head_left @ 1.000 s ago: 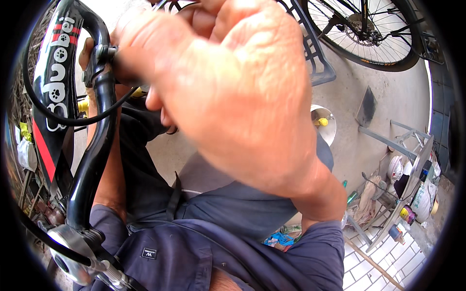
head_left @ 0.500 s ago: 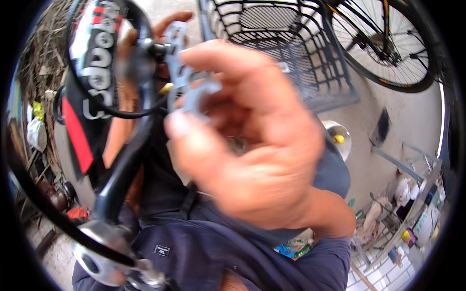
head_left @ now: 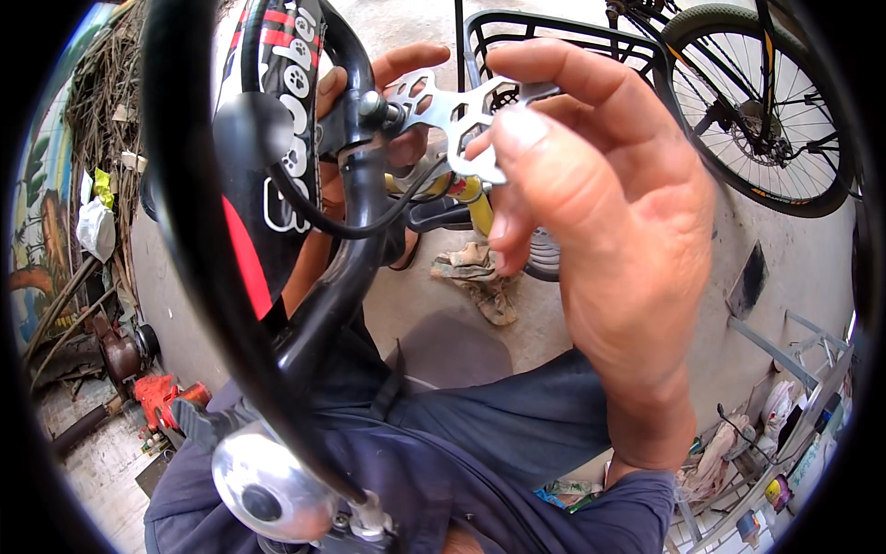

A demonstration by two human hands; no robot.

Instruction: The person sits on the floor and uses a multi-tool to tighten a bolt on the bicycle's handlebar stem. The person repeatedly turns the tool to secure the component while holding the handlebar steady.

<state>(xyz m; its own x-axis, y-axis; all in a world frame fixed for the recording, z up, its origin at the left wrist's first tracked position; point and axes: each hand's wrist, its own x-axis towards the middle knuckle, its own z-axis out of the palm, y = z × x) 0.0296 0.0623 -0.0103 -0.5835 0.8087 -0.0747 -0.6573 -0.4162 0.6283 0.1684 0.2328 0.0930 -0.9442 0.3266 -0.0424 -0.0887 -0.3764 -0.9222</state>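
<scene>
My right hand (head_left: 628, 212) pinches a flat silver multi-size wrench (head_left: 459, 115) with hexagonal cutouts between thumb and fingers. The wrench's left end meets a bolt (head_left: 392, 113) on the curved black handlebar (head_left: 360, 194) of a bicycle; whether a cutout sits around the bolt head, I cannot tell. My left hand (head_left: 406, 63) is wrapped about the handlebar by the bolt, partly hidden behind the tube and the wrench. Below the wrench, a black cable (head_left: 351, 231) loops past a yellow frame tube (head_left: 480, 212).
A black-and-red bag (head_left: 249, 249) hangs left of the handlebar. A silver bell (head_left: 272, 480) sits close to my lap. Beyond are a black basket (head_left: 563, 39) and a bicycle wheel (head_left: 761, 111). A rag (head_left: 475, 277) lies on the floor; a metal frame (head_left: 784, 346) stands at right.
My right hand and the wrench have moved right in view, and the wrench looks flatter toward me. The view has shifted, bringing the handlebar rightward and showing the rag. My left fingers stay by the bolt.
</scene>
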